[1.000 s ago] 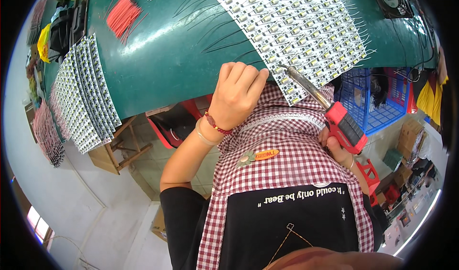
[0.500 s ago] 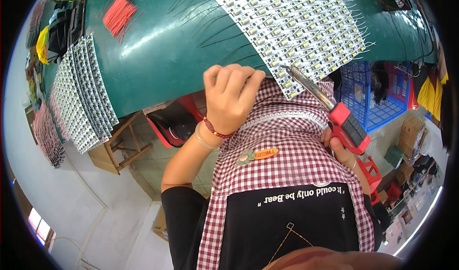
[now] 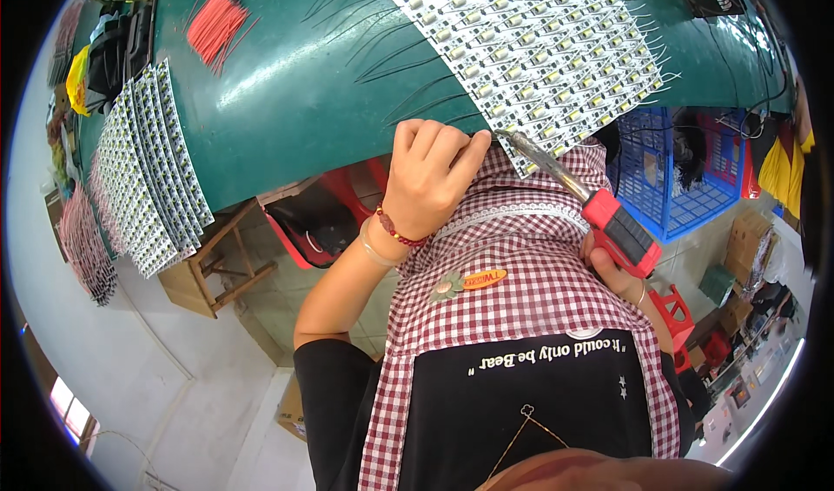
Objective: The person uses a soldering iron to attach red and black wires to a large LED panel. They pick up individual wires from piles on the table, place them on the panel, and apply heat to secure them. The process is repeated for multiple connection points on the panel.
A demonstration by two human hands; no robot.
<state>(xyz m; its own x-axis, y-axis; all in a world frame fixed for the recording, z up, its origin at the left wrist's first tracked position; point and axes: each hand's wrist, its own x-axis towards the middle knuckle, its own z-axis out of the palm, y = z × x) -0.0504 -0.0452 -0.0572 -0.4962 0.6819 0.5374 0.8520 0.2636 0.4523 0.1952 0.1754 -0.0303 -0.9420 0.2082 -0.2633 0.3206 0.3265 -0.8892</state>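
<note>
My left hand (image 3: 432, 178) is closed in a pinch at the lower left edge of a white LED circuit board panel (image 3: 539, 65). A short dark bit of black wire (image 3: 496, 136) shows between its fingertips and the panel; the rest is hidden by the fingers. A soldering iron (image 3: 618, 228) with a red and black handle is gripped in my right hand (image 3: 612, 269), which is partly hidden behind the handle. The iron's tip rests at the panel's left edge, close beside my left fingertips. Black wires (image 3: 423, 72) stick out from that edge, farther up.
A bundle of red wires (image 3: 217, 26) lies on the green table (image 3: 287, 100). Stacked LED panels (image 3: 152, 161) hang over its left edge. Blue crates (image 3: 695, 178) stand below at the right, and a red stool (image 3: 326, 217) is under the table at the left.
The soldering iron has moved left and slightly down, so its tip now sits at the panel's edge. My left hand has shifted a little to the right, still pinched.
</note>
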